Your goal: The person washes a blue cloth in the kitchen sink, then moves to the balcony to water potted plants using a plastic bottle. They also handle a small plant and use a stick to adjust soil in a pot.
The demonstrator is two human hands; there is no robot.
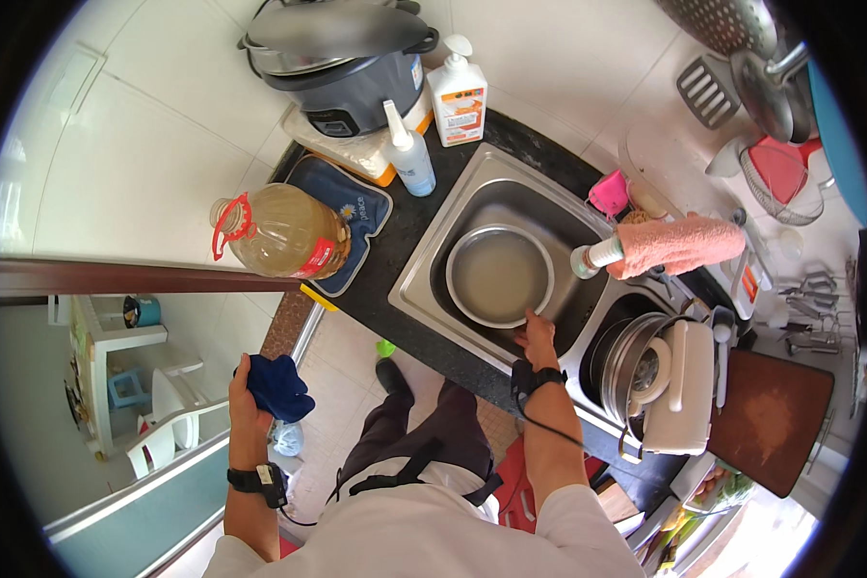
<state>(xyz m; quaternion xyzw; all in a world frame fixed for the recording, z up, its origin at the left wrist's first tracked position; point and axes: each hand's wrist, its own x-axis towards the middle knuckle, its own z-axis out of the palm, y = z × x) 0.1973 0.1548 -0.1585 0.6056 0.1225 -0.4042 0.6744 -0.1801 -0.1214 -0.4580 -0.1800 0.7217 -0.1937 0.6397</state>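
Note:
My left hand point(248, 401) holds a dark blue cloth point(279, 388) out to the left, away from the counter. At the near rim of a round metal basin point(501, 275) is my right hand point(537, 337), its fingers on the rim; whether they grip it cannot be told. The basin stands in the left bowl of a stainless steel sink point(469, 195) and holds cloudy liquid. A pink cloth point(675, 246) hangs over the faucet, right of the basin.
A large plastic bottle point(282, 230) stands on a dark mat at the left. Behind are a spray bottle point(410, 160), a pump bottle point(459, 97) and a grey electric cooker point(354, 83). Stacked pans point(621, 361) fill the right bowl, beside a brown cutting board point(771, 423).

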